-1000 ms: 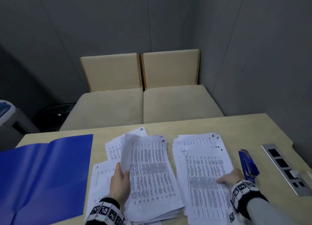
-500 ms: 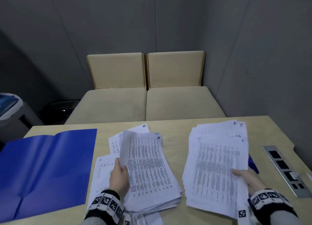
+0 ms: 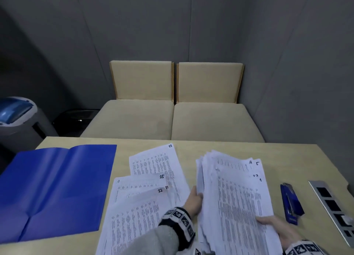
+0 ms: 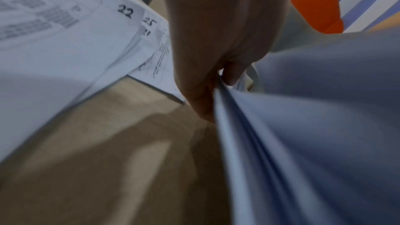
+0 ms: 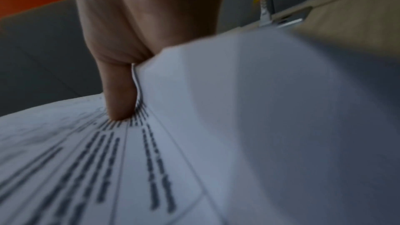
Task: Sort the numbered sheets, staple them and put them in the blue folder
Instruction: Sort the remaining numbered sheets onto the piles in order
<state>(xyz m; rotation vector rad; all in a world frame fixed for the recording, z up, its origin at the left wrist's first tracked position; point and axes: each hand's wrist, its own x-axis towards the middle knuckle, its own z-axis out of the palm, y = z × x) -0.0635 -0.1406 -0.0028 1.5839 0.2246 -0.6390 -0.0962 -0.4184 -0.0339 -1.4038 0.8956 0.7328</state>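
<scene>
White paper: thick stack of sheets (image 3: pixel 235 201), held off the table (image 3: pixel 201 147) at centre-right. Left hand (image 3: pixel 193 201) pinches its left edge; right hand (image 3: pixel 275 230) grips the near right corner, thumb on top. Loose sheets (image 3: pixel 151 178) numbered 21–25 lie left. Blue folder (image 3: pixel 57 187) open, far left. Blue stapler (image 3: pixel 290 203) right.

Across my desk (image 3: pixel 201 145) stand two beige seats (image 3: pixel 172 119), side by side, their backs against the grey wall (image 3: pixel 172 25). To my far left sits a grey bin (image 3: pixel 17 120) with a blue lid, and a dark object I cannot make out lies between it and the seats. A metal socket strip (image 3: pixel 333 207) is set into the desk at my right edge, with a white plug in it near me.
</scene>
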